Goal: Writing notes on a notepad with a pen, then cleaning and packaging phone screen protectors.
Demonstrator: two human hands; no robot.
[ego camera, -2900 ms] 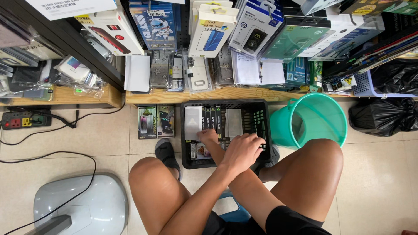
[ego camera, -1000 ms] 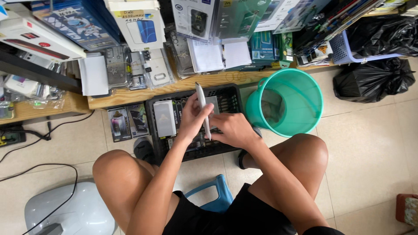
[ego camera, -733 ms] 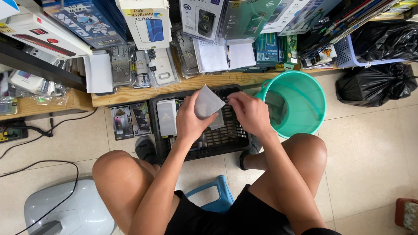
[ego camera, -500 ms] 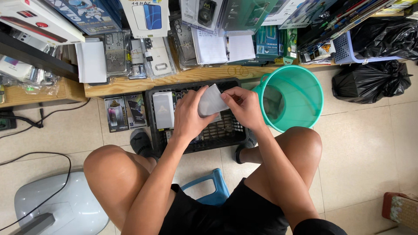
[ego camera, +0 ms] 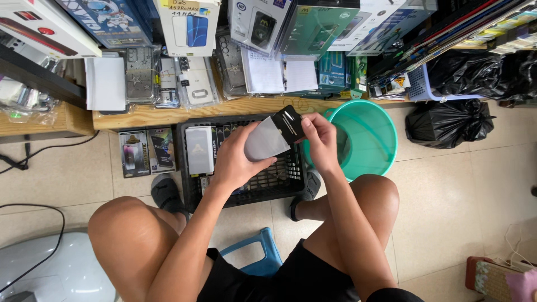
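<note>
My left hand (ego camera: 235,159) grips a flat grey packet (ego camera: 265,140) from below, holding it tilted above a black plastic crate (ego camera: 246,184) on the floor. My right hand (ego camera: 321,140) pinches the packet's black top end (ego camera: 291,123) between thumb and fingers. The crate holds flat packets, one white one (ego camera: 199,149) standing at its left side. I sit on a low blue stool (ego camera: 258,254) with my knees on either side of the crate.
A teal bucket (ego camera: 375,131) stands right of the crate. A low wooden shelf (ego camera: 168,114) carries phone cases and boxes. Two packets (ego camera: 144,152) lie on the floor at left. Black bags (ego camera: 450,120) sit at right, a white appliance (ego camera: 50,268) at lower left.
My hands lifted a flat packet out of the crate and turned it face up. My right hand has now pulled its black end out from the grey sleeve.
</note>
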